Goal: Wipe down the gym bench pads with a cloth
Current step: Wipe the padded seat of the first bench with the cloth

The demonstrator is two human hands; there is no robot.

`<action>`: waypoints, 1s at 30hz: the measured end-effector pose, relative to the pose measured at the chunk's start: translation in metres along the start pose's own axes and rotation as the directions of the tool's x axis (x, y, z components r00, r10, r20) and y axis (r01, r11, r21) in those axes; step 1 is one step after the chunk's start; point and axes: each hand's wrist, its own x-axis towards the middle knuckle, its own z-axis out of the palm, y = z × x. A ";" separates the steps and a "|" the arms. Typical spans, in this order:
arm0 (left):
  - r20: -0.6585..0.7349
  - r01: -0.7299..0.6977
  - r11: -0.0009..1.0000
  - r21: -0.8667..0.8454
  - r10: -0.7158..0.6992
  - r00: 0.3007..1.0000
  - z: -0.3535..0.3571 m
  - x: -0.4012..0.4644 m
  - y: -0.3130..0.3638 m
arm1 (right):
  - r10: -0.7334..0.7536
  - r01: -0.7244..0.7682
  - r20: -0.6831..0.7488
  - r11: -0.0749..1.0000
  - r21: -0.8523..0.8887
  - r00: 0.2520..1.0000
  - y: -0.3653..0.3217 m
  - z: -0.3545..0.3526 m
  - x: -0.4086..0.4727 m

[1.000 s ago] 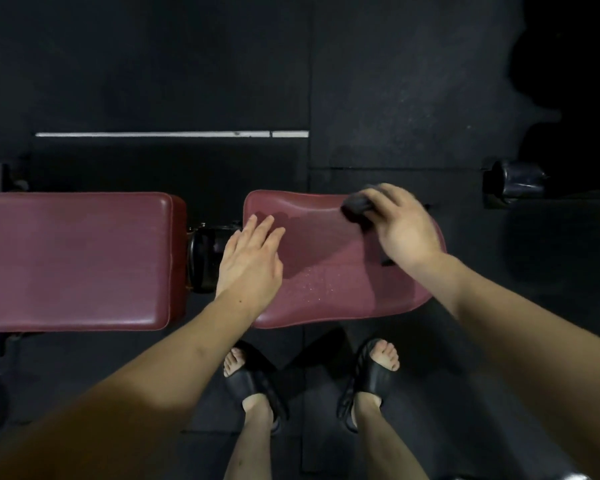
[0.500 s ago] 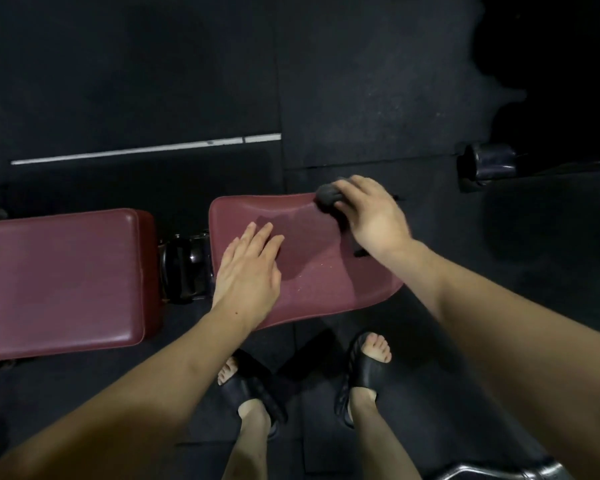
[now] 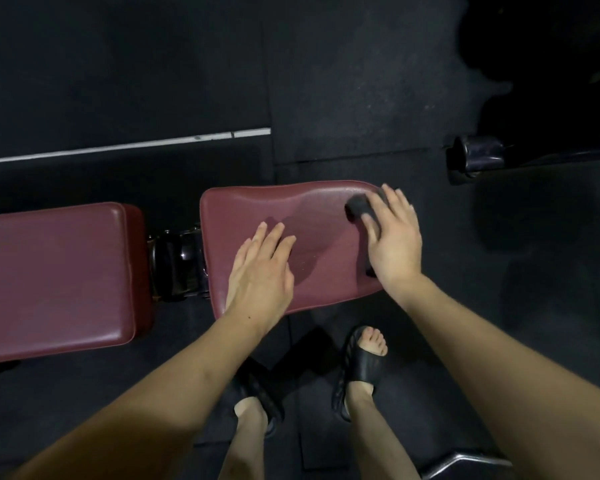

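Right hand (image 3: 392, 244) presses a bunched dark cloth (image 3: 358, 206) under flat, spread fingers at the far corner of the maroon padded vinyl seat (image 3: 326, 271); left hand (image 3: 260, 275) lies flat beside it, bracing. Risk: cloth slipping past the fingertips off the edge.

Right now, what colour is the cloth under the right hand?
Black or very dark grey; the cloth shows best in the head view, on the maroon pad.
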 end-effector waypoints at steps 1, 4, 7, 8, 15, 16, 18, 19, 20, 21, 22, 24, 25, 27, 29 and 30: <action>-0.004 0.004 1.000 0.001 -0.004 1.000 0.000 -0.001 -0.005 | 0.040 -0.040 -0.018 0.999 0.008 0.999 -0.010 0.005 0.012; -0.020 0.031 1.000 -0.003 -0.031 0.999 -0.002 -0.005 -0.022 | 0.102 -0.102 -0.090 0.995 0.000 0.991 -0.049 0.029 0.030; -0.054 0.079 0.997 -0.012 -0.080 0.995 -0.006 -0.014 -0.045 | -0.138 0.138 -0.081 0.990 0.002 0.987 -0.111 0.063 0.024; -0.062 0.101 0.995 -0.009 -0.101 0.993 -0.007 -0.018 -0.052 | -0.225 0.225 -0.012 0.974 0.014 0.974 -0.131 0.071 0.017; -0.025 0.141 0.990 -0.006 -0.141 0.990 -0.010 -0.042 -0.097 | -0.421 0.418 0.141 0.907 0.048 0.896 -0.118 0.067 0.022; -0.012 0.127 0.992 0.001 -0.127 0.992 -0.009 -0.044 -0.101 | -0.392 0.390 0.142 0.920 0.039 0.909 -0.123 0.069 0.029; 0.003 0.110 0.994 0.001 -0.110 0.994 -0.007 -0.049 -0.107 | -0.341 0.337 0.130 0.940 0.052 0.931 -0.144 0.079 0.040; 0.000 0.113 0.994 -0.010 -0.113 0.994 -0.007 -0.051 -0.110 | -0.339 0.333 0.125 0.940 0.068 0.932 -0.155 0.085 0.043; -0.004 0.125 0.992 -0.028 -0.125 0.992 -0.008 -0.053 -0.114 | -0.361 0.354 0.113 0.932 0.076 0.926 -0.163 0.090 0.044; -0.007 0.146 0.988 -0.049 -0.146 0.989 -0.010 -0.055 -0.119 | -0.393 0.386 0.100 0.919 0.079 0.914 -0.167 0.092 0.042; -0.012 0.169 0.983 -0.068 -0.170 0.985 -0.012 -0.057 -0.124 | -0.421 0.415 0.092 0.907 0.075 0.902 -0.169 0.092 0.034; -0.025 0.205 0.975 -0.087 -0.208 0.978 -0.015 -0.063 -0.138 | -0.479 0.475 0.079 0.878 0.059 0.874 -0.167 0.091 0.002; -0.026 0.215 0.973 -0.087 -0.218 0.976 -0.017 -0.068 -0.145 | -0.509 0.505 0.074 0.861 0.065 0.858 -0.165 0.090 -0.021; -0.027 0.219 0.971 -0.091 -0.223 0.975 -0.021 -0.079 -0.156 | -0.566 0.560 0.134 0.824 0.085 0.813 -0.159 0.085 -0.068; -0.018 0.204 0.973 -0.104 -0.207 0.978 -0.024 -0.088 -0.164 | -0.625 0.619 0.221 0.779 0.103 0.749 -0.153 0.076 -0.100; -0.012 0.189 0.977 -0.099 -0.191 0.982 -0.025 -0.091 -0.168 | -0.643 0.642 0.243 0.761 0.095 0.726 -0.149 0.073 -0.101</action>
